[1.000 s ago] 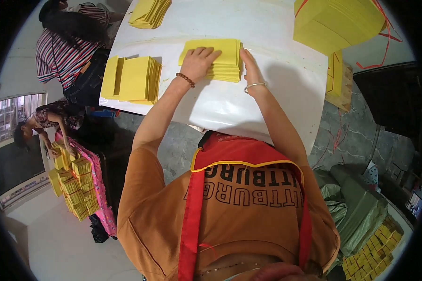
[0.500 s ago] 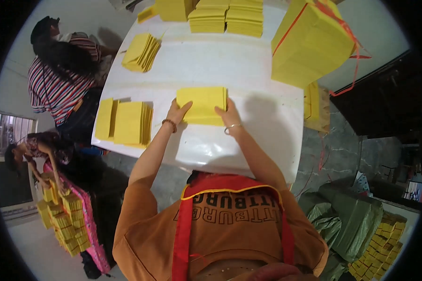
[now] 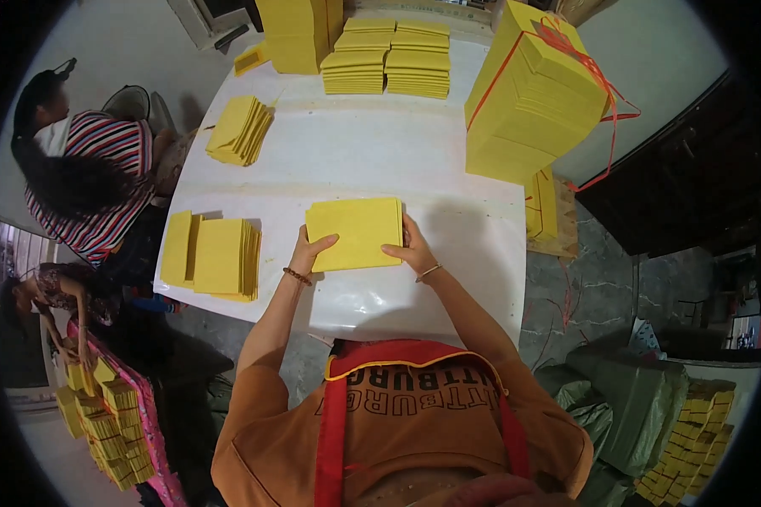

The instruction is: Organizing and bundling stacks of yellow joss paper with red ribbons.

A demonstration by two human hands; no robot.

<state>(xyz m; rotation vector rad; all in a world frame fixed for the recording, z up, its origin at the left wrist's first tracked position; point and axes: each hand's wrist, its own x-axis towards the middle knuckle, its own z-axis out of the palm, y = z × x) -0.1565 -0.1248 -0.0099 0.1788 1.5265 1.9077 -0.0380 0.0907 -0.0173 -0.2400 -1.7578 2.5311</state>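
The left hand (image 3: 311, 252) sits at the 9 o'clock side of the yellow paper stack (image 3: 355, 232), fingers spread and pressed on its lower left corner, thumb lying over the top sheet. The stack lies flat on the white table (image 3: 355, 152), near its front edge, long axis running 9 to 3 o'clock, slightly tilted. The right hand (image 3: 410, 249) sits at the stack's 4 o'clock corner, fingers curled against the right edge. Both hands touch the stack, equally near, bracketing it end to end.
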